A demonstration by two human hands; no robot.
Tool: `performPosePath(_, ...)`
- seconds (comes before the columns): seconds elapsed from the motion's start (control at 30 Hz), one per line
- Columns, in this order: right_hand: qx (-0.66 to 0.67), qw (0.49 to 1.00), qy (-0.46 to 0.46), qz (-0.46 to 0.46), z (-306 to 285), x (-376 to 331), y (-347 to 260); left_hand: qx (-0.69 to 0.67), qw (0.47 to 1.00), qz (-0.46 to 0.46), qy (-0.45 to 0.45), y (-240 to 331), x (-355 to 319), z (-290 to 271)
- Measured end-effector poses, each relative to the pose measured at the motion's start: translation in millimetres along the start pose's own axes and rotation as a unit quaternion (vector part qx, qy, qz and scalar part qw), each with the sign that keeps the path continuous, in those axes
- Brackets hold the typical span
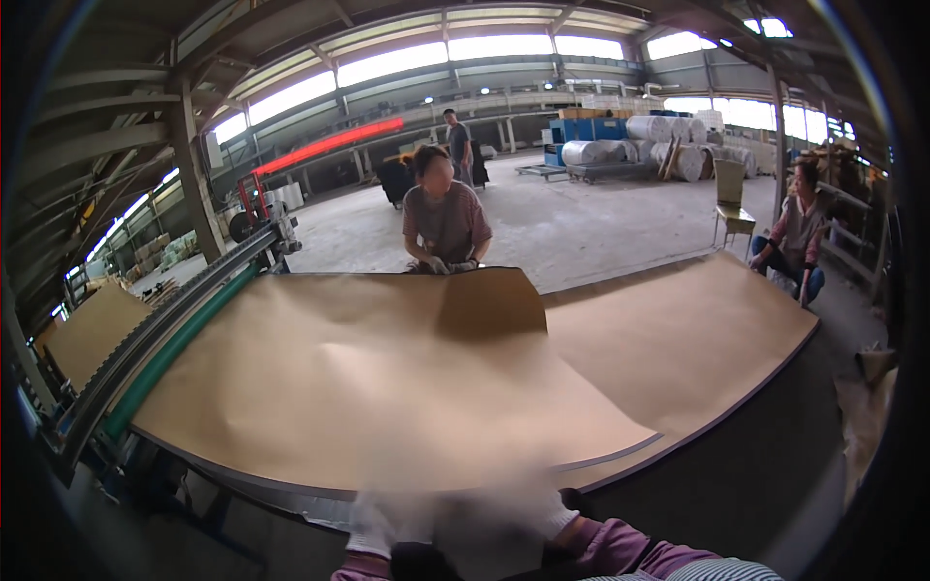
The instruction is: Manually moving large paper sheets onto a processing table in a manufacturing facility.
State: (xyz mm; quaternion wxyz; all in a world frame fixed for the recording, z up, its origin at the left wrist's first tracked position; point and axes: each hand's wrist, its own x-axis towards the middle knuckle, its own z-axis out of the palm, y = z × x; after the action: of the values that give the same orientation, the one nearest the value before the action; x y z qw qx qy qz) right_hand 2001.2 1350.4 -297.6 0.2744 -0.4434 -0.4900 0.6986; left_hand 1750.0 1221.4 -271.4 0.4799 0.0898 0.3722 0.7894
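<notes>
A large brown sheet with a dark edge stretches before me, and its near edge runs just above my hands. My left hand, in a white glove, is at this edge. To its right, my right hand wears a white glove too and is near the same edge. A blurred patch covers the fingers of both hands, so their grip is hidden. Another brown sheet extends under the first toward the right. Across from me a person in gloves has both hands at the far edge, where a dark fold rises.
On the left, a green roller lies beside a long dark machine rail. A person crouches at the sheet's right end near a chair. Farther back are wrapped rolls and another standing person.
</notes>
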Motion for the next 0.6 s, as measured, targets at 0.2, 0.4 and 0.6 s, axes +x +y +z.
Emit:
performPosePath(0.2,-0.058,0.991,0.034,-0.116,-33,-44,-40,0.011,0.998,0.023,0.051,71,3,-67)
performPosePath(0.4,0.036,0.993,0.015,-0.115,-97,-43,-52,0.238,0.969,0.035,0.059,52,28,-49)
performPosePath(0.6,0.251,0.967,0.036,0.005,-83,-65,-50,0.339,0.937,0.089,-0.002,12,8,-1)
